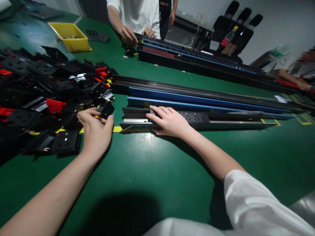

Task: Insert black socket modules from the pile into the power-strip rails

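Green bench (147,164) space spreads beneath the work, with dark chairs (231,32) beyond it at 1 o'clock from the view's centre. Near that centre, the right hand (169,122) lies flat with its fingers spread wide over the near end of the row of black socket modules (195,117), which sits inside an open black channel (135,126) running toward 3 o'clock. At 9 o'clock, the left hand (96,129) is half curled, thumb and fingers apart, around a small black piece (107,109) at the edge of a heap of black and red parts (41,88); whether it grips the piece, I cannot tell. Long blue metalwork (172,101) lies just beyond the channel. A yellow bin (76,45) sits at 10 o'clock, and at 12 o'clock a person in white (140,16) touches another long black assembly (184,65).
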`<state>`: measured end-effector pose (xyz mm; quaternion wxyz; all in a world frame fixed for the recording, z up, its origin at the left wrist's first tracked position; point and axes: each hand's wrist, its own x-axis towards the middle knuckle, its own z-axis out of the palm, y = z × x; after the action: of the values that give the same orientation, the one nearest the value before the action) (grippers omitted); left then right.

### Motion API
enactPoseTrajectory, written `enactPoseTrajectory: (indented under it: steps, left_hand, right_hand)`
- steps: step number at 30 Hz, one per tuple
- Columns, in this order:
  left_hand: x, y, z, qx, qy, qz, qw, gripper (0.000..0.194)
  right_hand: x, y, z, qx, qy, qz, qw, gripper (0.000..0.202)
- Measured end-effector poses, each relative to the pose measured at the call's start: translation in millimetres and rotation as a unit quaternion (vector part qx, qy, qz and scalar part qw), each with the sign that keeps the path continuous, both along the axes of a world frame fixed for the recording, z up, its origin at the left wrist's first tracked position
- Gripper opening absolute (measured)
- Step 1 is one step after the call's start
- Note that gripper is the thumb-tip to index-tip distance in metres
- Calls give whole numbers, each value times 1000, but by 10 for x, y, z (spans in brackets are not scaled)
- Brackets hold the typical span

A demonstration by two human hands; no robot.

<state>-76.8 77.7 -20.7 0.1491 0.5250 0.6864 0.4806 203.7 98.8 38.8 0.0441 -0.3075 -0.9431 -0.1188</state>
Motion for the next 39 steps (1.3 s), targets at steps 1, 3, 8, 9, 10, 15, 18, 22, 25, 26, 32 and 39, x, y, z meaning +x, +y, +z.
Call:
enactPoseTrajectory:
  steps: [1,3,8,9,10,15,18,22,25,26,32,39]
  left_hand:
    - [-1,10,-21,-3,14,-4,1000,46]
    - [-1,19,-43,-19,33,-11,999,46]
    - [22,-17,-5,-20,30,-13,999,45]
    - [28,-29,10,-21,32,-13,999,45]
    - [34,-40,23,-24,38,-13,999,44]
    - [36,-70,66,-3,26,-20,999,38]
    - [27,-80,70,31,1,-23,999,36]
    - [25,-93,63,68,9,-33,997,31]
    - [31,-83,59,78,-12,-35,996,27]
    - [31,-75,58,82,-22,-33,996,26]
    - [-5,-21,31,95,-78,-15,992,23]
    - [-30,-2,-81,64,-89,-39,993,38]
  right_hand:
    - [0,1,-2,1,-1,1,1000,57]
    - [0,0,-4,3,1,2,1000,57]
    - [-8,-6,-6,4,3,-1,1000,56]
    - [-10,-7,-6,4,2,-2,1000,56]
    - [-11,-7,-6,5,2,-2,1000,56]
    - [-11,-4,-3,9,7,1,1000,56]
    - [-10,-4,-2,10,3,0,1000,56]
    - [-13,-10,-5,13,0,-1,1000,57]
    - [-15,-15,-7,13,-1,-2,1000,57]
    - [-16,-15,-7,13,-2,-2,1000,57]
    - [-14,-14,-2,12,-7,-2,1000,57]
    - [-7,-11,-12,14,4,-1,1000,56]
